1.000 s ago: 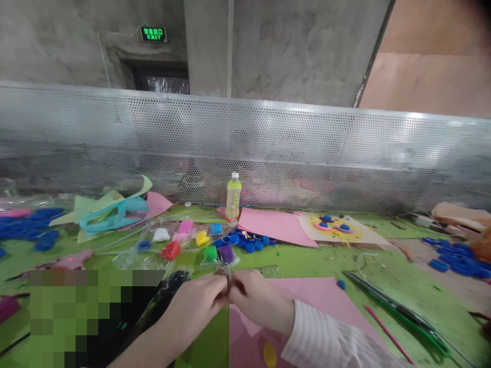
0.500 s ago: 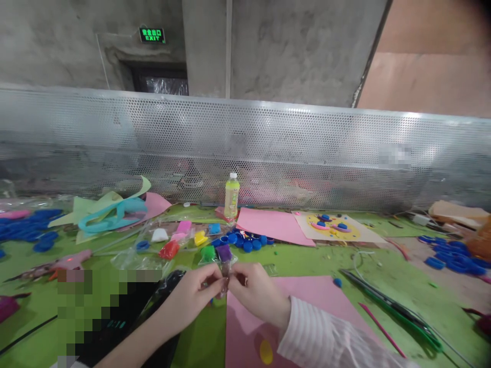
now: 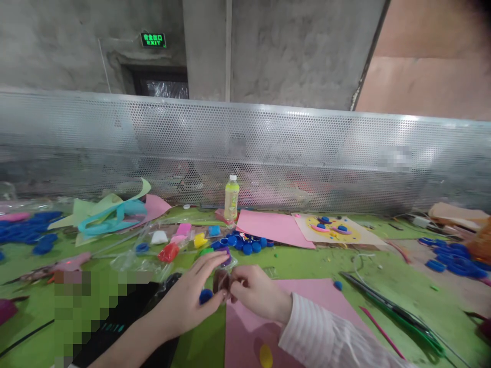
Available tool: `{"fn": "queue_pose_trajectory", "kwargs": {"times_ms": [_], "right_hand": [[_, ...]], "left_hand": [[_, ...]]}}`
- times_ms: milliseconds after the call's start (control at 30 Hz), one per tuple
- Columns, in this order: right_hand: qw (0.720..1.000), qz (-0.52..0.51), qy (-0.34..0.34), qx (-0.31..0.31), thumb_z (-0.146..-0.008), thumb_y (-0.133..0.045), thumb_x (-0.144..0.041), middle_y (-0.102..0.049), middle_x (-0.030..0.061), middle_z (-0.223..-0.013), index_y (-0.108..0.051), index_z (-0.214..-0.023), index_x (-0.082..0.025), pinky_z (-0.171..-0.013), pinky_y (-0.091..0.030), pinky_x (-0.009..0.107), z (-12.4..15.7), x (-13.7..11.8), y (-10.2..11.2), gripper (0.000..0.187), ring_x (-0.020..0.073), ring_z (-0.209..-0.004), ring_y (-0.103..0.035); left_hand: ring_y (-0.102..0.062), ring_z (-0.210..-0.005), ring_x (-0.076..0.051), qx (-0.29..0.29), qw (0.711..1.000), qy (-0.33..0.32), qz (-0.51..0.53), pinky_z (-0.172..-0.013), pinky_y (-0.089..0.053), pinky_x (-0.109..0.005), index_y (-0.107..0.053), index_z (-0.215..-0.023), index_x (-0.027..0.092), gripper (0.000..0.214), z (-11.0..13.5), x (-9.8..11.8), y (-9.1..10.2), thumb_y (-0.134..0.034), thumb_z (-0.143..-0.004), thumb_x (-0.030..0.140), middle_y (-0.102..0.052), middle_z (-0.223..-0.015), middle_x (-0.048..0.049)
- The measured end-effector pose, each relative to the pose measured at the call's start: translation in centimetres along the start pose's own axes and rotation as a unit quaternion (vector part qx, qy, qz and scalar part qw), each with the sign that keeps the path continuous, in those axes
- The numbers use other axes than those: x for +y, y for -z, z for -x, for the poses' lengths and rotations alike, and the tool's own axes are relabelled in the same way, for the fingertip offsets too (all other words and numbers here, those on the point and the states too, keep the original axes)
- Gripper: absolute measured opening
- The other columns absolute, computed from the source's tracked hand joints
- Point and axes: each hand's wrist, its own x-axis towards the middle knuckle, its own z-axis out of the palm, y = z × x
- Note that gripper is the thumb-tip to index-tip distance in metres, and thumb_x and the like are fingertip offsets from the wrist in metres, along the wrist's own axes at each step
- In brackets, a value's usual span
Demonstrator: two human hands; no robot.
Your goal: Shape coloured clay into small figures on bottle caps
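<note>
Bottle (image 3: 231,200) before perforated metal screen (image 3: 276,138), green exit sign (image 3: 153,40) above.

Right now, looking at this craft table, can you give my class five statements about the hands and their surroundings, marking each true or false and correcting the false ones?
1. The right hand holds a small brownish item. True.
2. The left hand is clenched into a fist. False: its fingers are stretched out.
3. A yellow oval lies on the nearer pink sheet. True.
4. The bottle is topped in red. False: its cap is white.
5. The exit sign is lit green. True.
</note>
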Motion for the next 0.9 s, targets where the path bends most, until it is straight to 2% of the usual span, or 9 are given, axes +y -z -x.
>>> {"fn": "queue_pose_trajectory", "kwargs": {"times_ms": [67,133,233,300,400,500,600,733,900], "right_hand": [[0.999,-0.029,-0.008,-0.032,-0.071,-0.043,-0.005,-0.060,-0.0016,-0.061,-0.057,-0.063,-0.017,-0.058,-0.044,0.021,0.1,-0.1,-0.1,0.020,0.0115,-0.058,-0.058],[0.998,-0.046,-0.015,-0.050,-0.072,-0.042,-0.005,-0.061,-0.0017,-0.062,-0.058,-0.064,-0.017,-0.058,-0.046,0.020,0.1,-0.1,-0.2,0.021,0.0111,-0.059,-0.060],[0.996,-0.054,-0.035,-0.059,-0.073,-0.041,-0.003,-0.060,-0.0030,-0.061,-0.057,-0.065,-0.017,-0.054,-0.045,0.019,0.1,-0.3,-0.3,0.023,0.0098,-0.056,-0.059],[0.996,-0.049,-0.055,-0.058,-0.075,-0.040,-0.001,-0.057,-0.0040,-0.057,-0.055,-0.063,-0.017,-0.051,-0.044,0.019,0.0,-0.3,-0.2,0.024,0.0093,-0.052,-0.058],[0.997,-0.022,-0.071,-0.034,-0.080,-0.050,-0.003,-0.056,-0.0050,-0.055,-0.054,-0.059,-0.016,-0.051,-0.043,0.019,-0.5,0.1,0.4,0.025,0.0079,-0.051,-0.055],[0.996,-0.001,-0.090,-0.009,-0.090,-0.061,-0.022,-0.055,-0.0061,-0.057,-0.056,-0.062,-0.014,-0.050,-0.043,0.020,-1.5,1.4,2.1,0.029,0.0067,-0.049,-0.050],[0.993,-0.021,-0.118,0.000,-0.095,-0.057,-0.037,-0.055,-0.0062,-0.060,-0.057,-0.070,-0.014,-0.051,-0.047,0.021,-2.8,3.2,4.7,0.034,0.0067,-0.050,-0.052],[0.990,-0.068,-0.119,-0.019,-0.096,-0.056,-0.038,-0.058,-0.0046,-0.066,-0.059,-0.077,-0.014,-0.059,-0.052,0.025,-3.5,4.2,7.0,0.031,0.0085,-0.057,-0.057],[0.991,-0.070,-0.056,-0.094,-0.087,-0.049,-0.009,-0.057,-0.0035,-0.060,-0.057,-0.065,-0.014,-0.065,-0.050,0.025,-1.8,1.1,3.8,0.025,0.0095,-0.058,-0.058]], "left_hand": [[-0.041,-0.135,-0.028,-0.031,0.999,-0.034,-0.007,-0.113,-0.033,-0.041,-0.042,-0.139,0.028,0.068,-0.1,-0.6,-0.1,-0.071,-0.078,0.037,-0.047,-0.145,-0.0073],[-0.053,-0.122,-0.032,-0.043,0.998,-0.050,-0.016,-0.106,-0.041,-0.044,-0.050,-0.133,0.025,0.076,-0.2,-1.0,-0.2,-0.082,-0.066,0.039,-0.060,-0.132,-0.0095],[-0.062,-0.103,-0.029,-0.034,0.997,-0.058,-0.028,-0.093,-0.047,-0.043,-0.060,-0.120,0.022,0.049,-0.3,-1.0,-0.4,-0.073,-0.074,0.030,-0.069,-0.111,-0.0089],[-0.062,-0.101,-0.027,-0.027,0.998,-0.058,-0.027,-0.093,-0.047,-0.041,-0.063,-0.117,0.023,0.040,-0.4,-0.9,-0.4,-0.068,-0.077,0.025,-0.069,-0.110,-0.0078],[-0.061,-0.110,-0.027,-0.022,0.999,-0.040,-0.013,-0.097,-0.047,-0.038,-0.060,-0.123,0.026,0.045,-0.4,-1.1,-0.5,-0.070,-0.080,0.033,-0.067,-0.121,-0.0065],[-0.058,-0.118,-0.027,-0.011,1.000,-0.005,0.004,-0.099,-0.047,-0.038,-0.050,-0.135,0.030,0.054,-0.3,-1.4,-0.3,-0.067,-0.085,0.040,-0.062,-0.130,-0.0062],[-0.053,-0.124,-0.026,0.011,1.000,0.024,0.012,-0.106,-0.042,-0.041,-0.046,-0.137,0.031,0.047,-0.1,-1.3,0.1,-0.056,-0.092,0.040,-0.060,-0.131,-0.0064],[-0.053,-0.124,-0.028,0.004,0.999,0.048,0.024,-0.109,-0.040,-0.047,-0.045,-0.137,0.029,0.046,0.0,-1.1,0.3,-0.052,-0.093,0.038,-0.059,-0.130,-0.0075],[-0.039,-0.137,-0.033,-0.042,0.998,0.030,0.038,-0.115,-0.030,-0.048,-0.042,-0.141,0.022,0.079,0.4,-0.4,0.2,-0.077,-0.072,0.034,-0.044,-0.148,-0.0128]]}}
